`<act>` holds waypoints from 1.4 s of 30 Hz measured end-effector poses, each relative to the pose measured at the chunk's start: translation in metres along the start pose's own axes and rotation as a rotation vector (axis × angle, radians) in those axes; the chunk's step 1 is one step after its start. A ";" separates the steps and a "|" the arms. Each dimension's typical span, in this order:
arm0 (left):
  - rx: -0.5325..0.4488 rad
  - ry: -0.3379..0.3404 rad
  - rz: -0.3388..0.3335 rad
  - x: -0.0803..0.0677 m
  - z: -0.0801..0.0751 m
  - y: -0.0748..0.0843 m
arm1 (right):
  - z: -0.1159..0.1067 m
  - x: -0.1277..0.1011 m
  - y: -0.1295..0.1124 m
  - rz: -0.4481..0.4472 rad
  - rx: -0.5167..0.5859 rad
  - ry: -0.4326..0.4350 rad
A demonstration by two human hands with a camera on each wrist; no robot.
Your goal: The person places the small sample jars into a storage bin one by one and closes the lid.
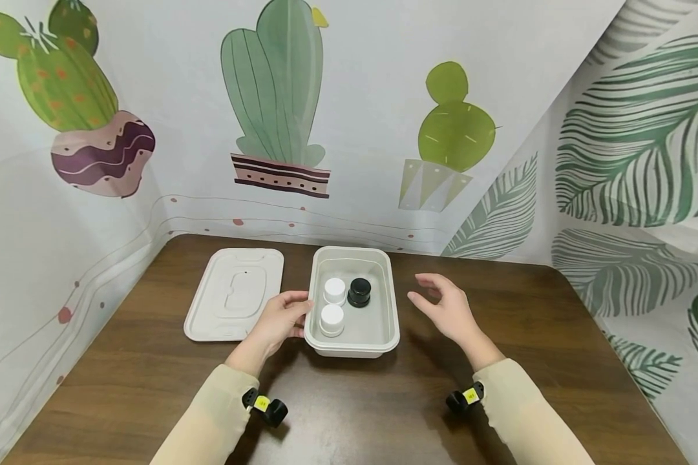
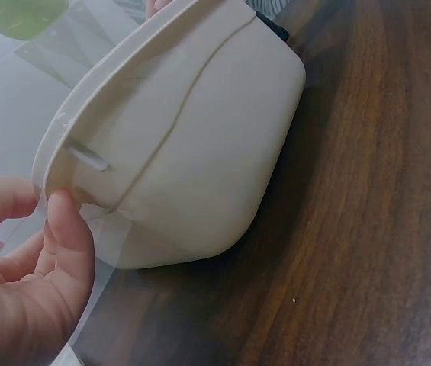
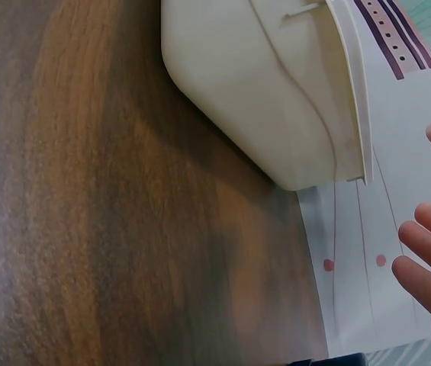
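Beige sleeves [image 1: 209, 413]; black wrist cameras [image 1: 267, 407] (yellow-tagged)

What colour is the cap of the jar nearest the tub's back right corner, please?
Black; the jar shows best in the head view.

Dark brown wood-grain tabletop [image 1: 500, 361] fills the lower part of the head view, its far edge running up against the cactus-print backdrop and its right edge against the leaf-print one. Two things lie directly on it. There's the white rectangular tray [image 1: 393, 303], sitting near the middle with its long sides pointing away from the viewer, and the wrist views show its rounded pale outer wall resting flat on the wood. Just to the left of it, close but apart, lies the flat white lid [image 1: 235, 294], outer face up, a moulded recess visible in its centre. Light glares softly off the wood in front of the tray.
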State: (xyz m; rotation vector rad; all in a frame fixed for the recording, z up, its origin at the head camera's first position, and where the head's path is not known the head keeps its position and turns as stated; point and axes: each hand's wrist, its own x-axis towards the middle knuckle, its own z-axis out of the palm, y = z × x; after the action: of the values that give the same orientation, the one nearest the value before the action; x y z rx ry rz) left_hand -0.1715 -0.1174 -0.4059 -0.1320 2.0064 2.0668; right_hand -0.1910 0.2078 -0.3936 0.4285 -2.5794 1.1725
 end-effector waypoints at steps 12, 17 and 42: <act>-0.003 -0.009 0.004 0.000 -0.001 0.000 | -0.011 -0.005 0.006 0.068 0.013 0.003; -0.004 -0.008 0.005 0.001 -0.002 0.000 | -0.015 -0.006 0.011 0.093 0.021 0.007; -0.009 -0.015 -0.006 0.002 -0.002 -0.002 | -0.031 -0.012 0.037 0.205 0.016 0.054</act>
State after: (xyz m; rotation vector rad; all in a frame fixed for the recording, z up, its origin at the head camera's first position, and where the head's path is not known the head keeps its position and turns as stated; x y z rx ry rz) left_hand -0.1730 -0.1195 -0.4082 -0.1235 1.9861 2.0676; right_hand -0.1897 0.2561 -0.4038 0.1355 -2.6175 1.2530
